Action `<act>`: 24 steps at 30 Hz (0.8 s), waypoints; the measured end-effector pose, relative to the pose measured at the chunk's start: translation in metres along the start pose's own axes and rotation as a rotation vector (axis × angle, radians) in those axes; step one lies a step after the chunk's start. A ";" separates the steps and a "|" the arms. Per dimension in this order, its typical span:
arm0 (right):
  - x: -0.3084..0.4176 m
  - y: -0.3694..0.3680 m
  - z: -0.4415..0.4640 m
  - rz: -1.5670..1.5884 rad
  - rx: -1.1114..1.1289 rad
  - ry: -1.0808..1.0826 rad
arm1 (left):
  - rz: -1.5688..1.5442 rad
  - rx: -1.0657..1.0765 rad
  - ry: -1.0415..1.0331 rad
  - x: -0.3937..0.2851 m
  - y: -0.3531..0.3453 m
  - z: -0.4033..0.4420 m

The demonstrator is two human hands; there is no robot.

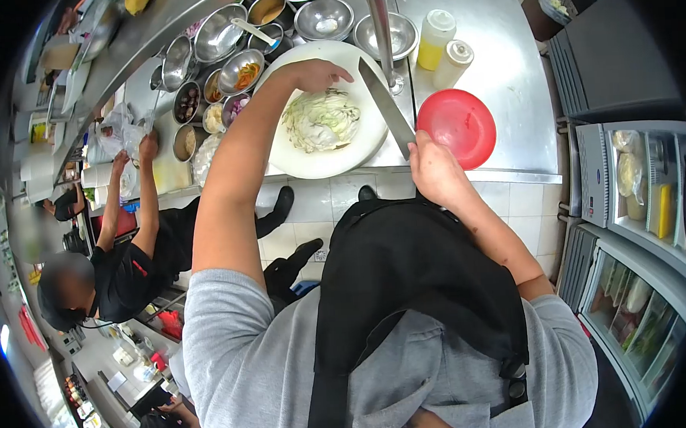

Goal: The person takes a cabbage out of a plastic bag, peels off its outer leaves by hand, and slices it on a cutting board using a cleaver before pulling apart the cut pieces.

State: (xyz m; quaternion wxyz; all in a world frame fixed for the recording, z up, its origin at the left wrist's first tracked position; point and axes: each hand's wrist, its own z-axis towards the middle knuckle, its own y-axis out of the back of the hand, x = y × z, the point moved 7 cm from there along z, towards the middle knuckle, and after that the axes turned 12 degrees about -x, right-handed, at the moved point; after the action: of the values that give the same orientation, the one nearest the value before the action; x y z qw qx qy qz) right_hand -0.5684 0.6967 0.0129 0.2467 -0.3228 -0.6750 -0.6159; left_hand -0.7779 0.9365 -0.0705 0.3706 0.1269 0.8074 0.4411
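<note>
The right hand (435, 169) is gripping the knife (386, 105) by its handle, closed around it. The blade is slanting up and left, with its tip above the upper-right part of the board (366, 140). The left hand (323, 74) is holding a loosely open pose over the far part of the board, its index finger extending right toward the blade. Whether it is touching the board, the view cannot tell. A gap is separating that finger from the knife.

The greens (321, 121), pale and shredded, are lying in a heap on the round white board, just below the left hand. The board's near rim is reaching the front edge of the counter (509, 77).

The red plate (456, 129) is sitting right of the board, just beside the knife and right hand, and is limiting movement on that side. A metal post (379, 29) is rising at the board's upper-right rim, close to the blade tip. The yellow bottle (436, 40) and the pale bottle (453, 64) are standing beyond the plate. Open counter surface is extending right of the plate and bottles.

Steel bowls (324, 20) are crowding the far and left sides of the board; one bowl (241, 71) is holding orange pieces. A co-worker (108, 278) is working at the left, hands on a plastic bag (129, 138). A glass-door fridge (640, 178) is standing at the right; its label (592, 195) is too small to read.
</note>
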 end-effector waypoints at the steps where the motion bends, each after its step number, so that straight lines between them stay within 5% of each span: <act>1: 0.000 0.000 0.000 0.002 0.001 -0.002 | 0.000 0.003 0.001 0.002 -0.001 0.002; 3: -0.001 -0.001 0.002 0.004 -0.003 -0.012 | -0.109 0.139 0.158 0.003 -0.007 -0.001; 10: 0.002 0.001 0.004 0.009 -0.002 -0.001 | -0.039 0.203 0.164 0.013 -0.009 -0.002; 15: 0.009 0.001 0.003 -0.019 0.033 -0.008 | -0.477 -0.135 0.106 0.018 0.020 -0.012; 24: 0.014 -0.001 0.002 0.022 0.014 0.060 | -0.078 -0.376 0.188 -0.007 0.069 -0.092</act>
State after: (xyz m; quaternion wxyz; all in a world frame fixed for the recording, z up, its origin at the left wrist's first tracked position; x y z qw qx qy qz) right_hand -0.5784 0.7010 0.0219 0.2756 -0.3098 -0.6681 -0.6178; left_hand -0.8468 0.9153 0.0194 0.3277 -0.0177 0.7461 0.5793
